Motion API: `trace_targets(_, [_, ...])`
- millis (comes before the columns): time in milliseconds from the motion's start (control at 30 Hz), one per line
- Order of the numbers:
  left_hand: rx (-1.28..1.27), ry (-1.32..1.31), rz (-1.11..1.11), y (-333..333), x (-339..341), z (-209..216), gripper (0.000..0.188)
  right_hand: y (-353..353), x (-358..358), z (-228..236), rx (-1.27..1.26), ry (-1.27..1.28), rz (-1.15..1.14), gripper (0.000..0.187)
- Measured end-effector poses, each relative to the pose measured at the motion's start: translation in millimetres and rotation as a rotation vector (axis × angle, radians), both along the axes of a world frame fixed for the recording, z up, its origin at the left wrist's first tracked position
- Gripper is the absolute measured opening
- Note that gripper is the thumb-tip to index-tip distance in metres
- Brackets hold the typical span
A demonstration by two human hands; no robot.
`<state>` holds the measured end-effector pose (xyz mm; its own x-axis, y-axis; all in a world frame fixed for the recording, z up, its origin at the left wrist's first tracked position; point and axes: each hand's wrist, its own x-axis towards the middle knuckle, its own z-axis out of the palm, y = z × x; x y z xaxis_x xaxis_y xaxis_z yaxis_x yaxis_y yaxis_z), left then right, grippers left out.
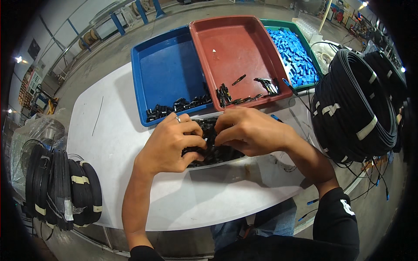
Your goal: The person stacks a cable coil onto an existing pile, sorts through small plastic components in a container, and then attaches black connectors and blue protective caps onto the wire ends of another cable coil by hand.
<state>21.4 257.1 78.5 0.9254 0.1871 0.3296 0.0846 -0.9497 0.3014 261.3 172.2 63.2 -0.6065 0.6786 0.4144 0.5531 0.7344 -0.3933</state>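
A shallow pale-rimmed container full of small black plastic parts stands on the white table, close in front of me. My left hand, with a ring on one finger, reaches over its left side. Its fingers curl down among the parts, and what they grip is hidden. From the right, my right hand bends over the same container. Its fingertips are pressed together close to the left hand's, and I cannot make out anything between them.
Behind the container stand a blue tray and a red tray, both with black parts along their near sides. A green tray holds many blue pieces. Large black cable coils stand at the right and left of the white table.
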Motion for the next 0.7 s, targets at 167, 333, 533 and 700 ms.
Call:
trace_targets(167, [0.041, -0.001, 0.057, 8, -4, -5, 0.015, -3, 2, 6, -0.083, -0.069, -0.025, 0.02])
trace_targets(333, [-0.066, -0.029, 0.131, 13, -13, -2, 0.014, -8, 1, 3, -0.024, -0.14, -0.05, 0.021])
trace_targets(533, [-0.227, -0.073, 0.153, 19, -24, 5, 0.009, -3, -11, 7, -0.011, -0.092, -0.089, 0.029])
trace_targets(700, [-0.239, 0.059, 0.225, 24, -32, 9, 0.012, -1, -35, -2, 0.054, -0.217, -0.132, 0.03])
